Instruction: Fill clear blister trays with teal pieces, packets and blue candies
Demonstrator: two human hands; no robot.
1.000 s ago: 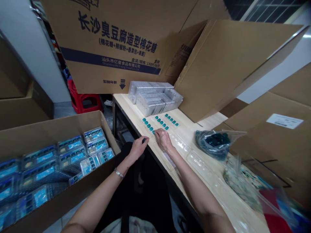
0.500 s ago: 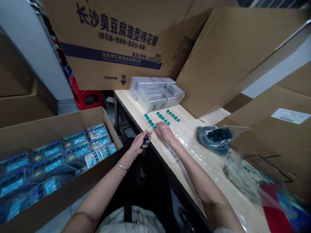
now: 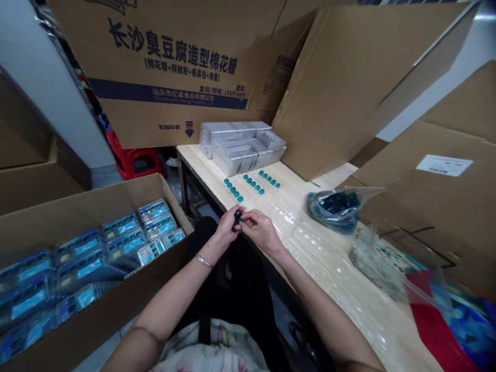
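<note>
My left hand (image 3: 228, 223) is closed around a few small, glossy dark teal pieces (image 3: 236, 219) at the table's front edge. My right hand (image 3: 261, 231) meets it there, thumb and fingers pinched together beside those pieces; whatever sits between the fingertips is too small to make out. Just beyond both hands, similar teal pieces lie on the table in three short rows: a near-left row (image 3: 233, 190), a middle row (image 3: 253, 184) and a far-right row (image 3: 269, 179). Clear plastic trays (image 3: 310, 238) lie flat on the tabletop to the right of my right hand.
Stacked clear plastic packs (image 3: 248, 150) stand at the table's far end. A bag of dark teal pieces (image 3: 336, 204) and a bag of patterned pieces (image 3: 382, 263) lie at right. An open carton (image 3: 96, 305) of blue packages stands left; large cardboard panels (image 3: 174, 62) rise behind.
My right hand has drawn back from the near-left row of teal pieces to meet my left hand. That row now shows uncovered. The camera view has shifted slightly.
</note>
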